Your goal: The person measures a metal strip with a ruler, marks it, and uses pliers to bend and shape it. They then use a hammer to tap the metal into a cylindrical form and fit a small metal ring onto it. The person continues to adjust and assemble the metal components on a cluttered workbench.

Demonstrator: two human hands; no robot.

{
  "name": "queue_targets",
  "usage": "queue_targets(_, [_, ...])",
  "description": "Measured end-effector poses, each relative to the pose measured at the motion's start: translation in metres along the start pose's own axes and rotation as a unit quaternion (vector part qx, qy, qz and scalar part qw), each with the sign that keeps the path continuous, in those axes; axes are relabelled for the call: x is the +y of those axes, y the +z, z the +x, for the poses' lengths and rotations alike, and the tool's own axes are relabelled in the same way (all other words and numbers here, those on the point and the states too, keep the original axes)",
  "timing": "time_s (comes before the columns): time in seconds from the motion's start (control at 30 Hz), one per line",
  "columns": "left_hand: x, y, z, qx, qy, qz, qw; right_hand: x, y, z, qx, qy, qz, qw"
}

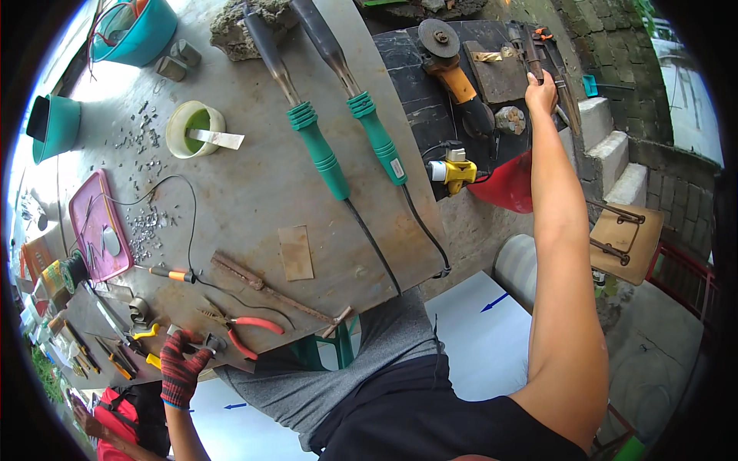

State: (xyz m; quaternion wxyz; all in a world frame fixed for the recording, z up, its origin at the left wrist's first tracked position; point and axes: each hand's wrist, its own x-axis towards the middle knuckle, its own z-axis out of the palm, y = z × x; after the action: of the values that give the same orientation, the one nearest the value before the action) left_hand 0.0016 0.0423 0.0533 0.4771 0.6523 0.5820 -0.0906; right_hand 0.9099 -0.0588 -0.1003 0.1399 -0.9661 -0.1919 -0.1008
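My left hand (183, 370), in a red and black striped knit glove, is at the near left edge of the metal table. Its fingers are closed around a small dark metal piece (214, 343) that is partly hidden. Pliers with red handles (247, 326) lie just to the right of it, and yellow-handled cutters (146, 349) to the left. My bare right hand (541, 92) reaches far out to the right, closed on a dark rod-shaped tool (530, 52) on the black side surface. Beside that hand is a dark metal block (496, 75).
Two green-handled soldering irons (319, 154) (377, 138) lie across the table with trailing cords. Around are an angle grinder (459, 84), a white cup of green liquid (192, 127), a pink tray (96, 223), scattered metal bits (150, 230) and a rusty rod (269, 288). Another person's hand (88, 421) shows lower left.
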Motion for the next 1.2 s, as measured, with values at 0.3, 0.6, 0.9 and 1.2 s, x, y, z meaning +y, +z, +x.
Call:
queue_targets(0.3, [-0.001, -0.001, -0.002, 0.006, 0.0, 0.002, 1.0, 0.004, 0.013, 0.0, 0.0, 0.038, -0.014, 0.999])
queue_targets(0.6, [-0.005, 0.002, -0.001, 0.023, 0.003, -0.026, 0.999, 0.025, 0.019, 0.01, 0.005, -0.014, -0.023, 1.0])
queue_targets(0.9, [-0.008, -0.003, -0.002, -0.003, 0.002, 0.018, 1.0, 0.031, 0.031, 0.012, -0.016, -0.024, -0.015, 0.999])
queue_targets(1.2, [-0.007, -0.003, -0.002, -0.002, 0.005, 0.006, 1.0, 0.028, 0.026, 0.012, -0.025, -0.032, -0.002, 0.999])
